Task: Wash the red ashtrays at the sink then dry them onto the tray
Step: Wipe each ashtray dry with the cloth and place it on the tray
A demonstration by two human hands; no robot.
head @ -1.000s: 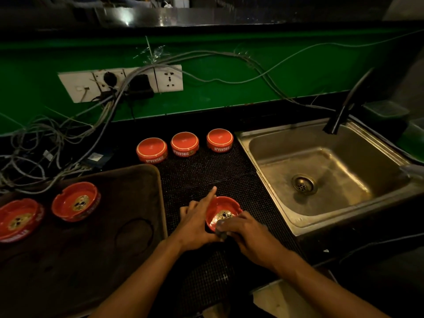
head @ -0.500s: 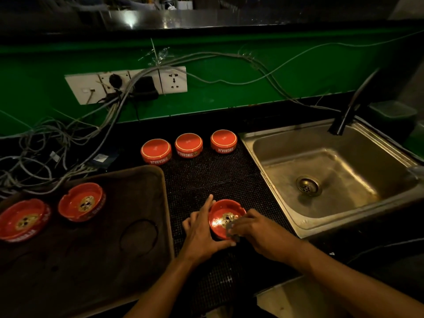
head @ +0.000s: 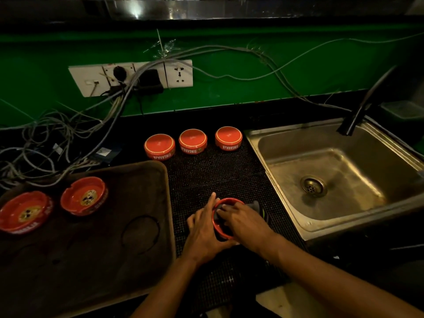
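Going L to R: we see two ashtrays (head: 83,195) on tray (head: 146,171); our left hand (head: 203,232) cups the counter-mat ashtray (head: 220,228), thumb and fingers curled round it; right hand (head: 243,222) presses grey cloth (head: 253,205) inside w/ bent fingers; sink (head: 286,216) beside.

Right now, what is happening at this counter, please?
A person is drying a red ashtray on the black mat beside the sink. The left hand steadies its rim, while the right hand presses a dark cloth inside it. Two ashtrays already sit upright on the tray. Three more ashtrays stand upside down in a row on the mat behind.
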